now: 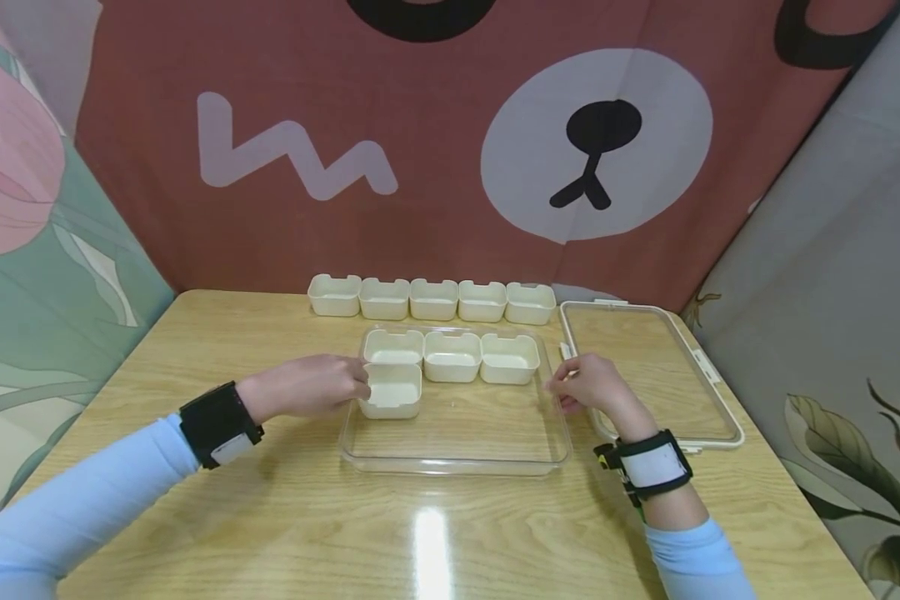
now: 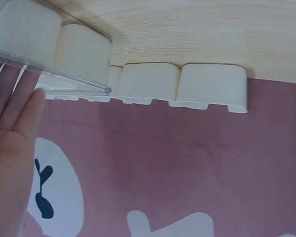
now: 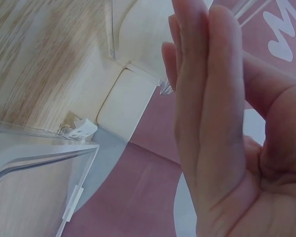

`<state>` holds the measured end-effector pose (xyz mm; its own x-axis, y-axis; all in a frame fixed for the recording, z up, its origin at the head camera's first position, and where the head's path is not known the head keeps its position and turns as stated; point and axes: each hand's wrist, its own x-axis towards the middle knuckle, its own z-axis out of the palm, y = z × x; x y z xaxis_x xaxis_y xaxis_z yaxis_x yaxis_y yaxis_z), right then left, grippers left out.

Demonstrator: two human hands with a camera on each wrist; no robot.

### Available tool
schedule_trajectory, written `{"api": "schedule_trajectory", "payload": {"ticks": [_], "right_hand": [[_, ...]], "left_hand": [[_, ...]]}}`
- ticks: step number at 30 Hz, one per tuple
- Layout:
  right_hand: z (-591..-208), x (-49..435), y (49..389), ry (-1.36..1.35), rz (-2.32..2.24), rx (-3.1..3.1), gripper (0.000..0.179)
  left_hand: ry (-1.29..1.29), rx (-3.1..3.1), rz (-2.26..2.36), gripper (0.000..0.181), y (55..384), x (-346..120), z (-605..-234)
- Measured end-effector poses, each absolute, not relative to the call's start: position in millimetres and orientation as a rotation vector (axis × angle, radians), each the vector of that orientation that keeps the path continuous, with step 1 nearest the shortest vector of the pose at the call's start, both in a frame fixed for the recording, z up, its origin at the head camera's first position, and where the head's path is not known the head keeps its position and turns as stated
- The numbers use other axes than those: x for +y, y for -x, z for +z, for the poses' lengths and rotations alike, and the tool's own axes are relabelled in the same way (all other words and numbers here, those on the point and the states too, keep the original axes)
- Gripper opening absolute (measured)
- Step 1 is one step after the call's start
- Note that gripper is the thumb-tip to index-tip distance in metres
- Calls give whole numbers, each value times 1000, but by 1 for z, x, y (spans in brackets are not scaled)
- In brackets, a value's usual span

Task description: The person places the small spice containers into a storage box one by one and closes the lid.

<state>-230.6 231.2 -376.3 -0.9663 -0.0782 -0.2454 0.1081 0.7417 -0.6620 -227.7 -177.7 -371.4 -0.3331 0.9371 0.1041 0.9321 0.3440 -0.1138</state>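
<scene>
A small cream plastic box (image 1: 391, 402) sits at the left of a clear shallow container (image 1: 457, 463), in front of another box. My left hand (image 1: 318, 385) pinches its left edge; the fingertips are partly hidden behind the container's wall in the left wrist view. Behind it, a row of three matching boxes (image 1: 452, 358) lines the container's far side. My right hand (image 1: 592, 385) touches the container's right rim, its fingers (image 3: 222, 98) long and straight in the right wrist view.
Several more cream boxes (image 1: 433, 302) stand in a row behind the container. To the right lies a clear lid (image 1: 720, 408) with a white frame and side clips. A wooden table (image 1: 285, 517) bears everything, backed by a printed brown cloth (image 1: 435, 233).
</scene>
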Motion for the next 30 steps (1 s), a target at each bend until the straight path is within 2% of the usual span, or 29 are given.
{"api": "schedule_trajectory", "payload": {"ticks": [11, 19, 30], "right_hand": [[-378, 232, 232, -32, -1056, 2682, 18], [-379, 232, 232, -25, -1066, 2675, 17], [-379, 232, 232, -25, -1069, 2666, 17]], "left_hand": [[1683, -2456, -35, 11, 227, -181, -375], [1636, -2484, -31, 26, 227, -179, -376], [1565, -2503, 0, 27, 225, -177, -381]]}}
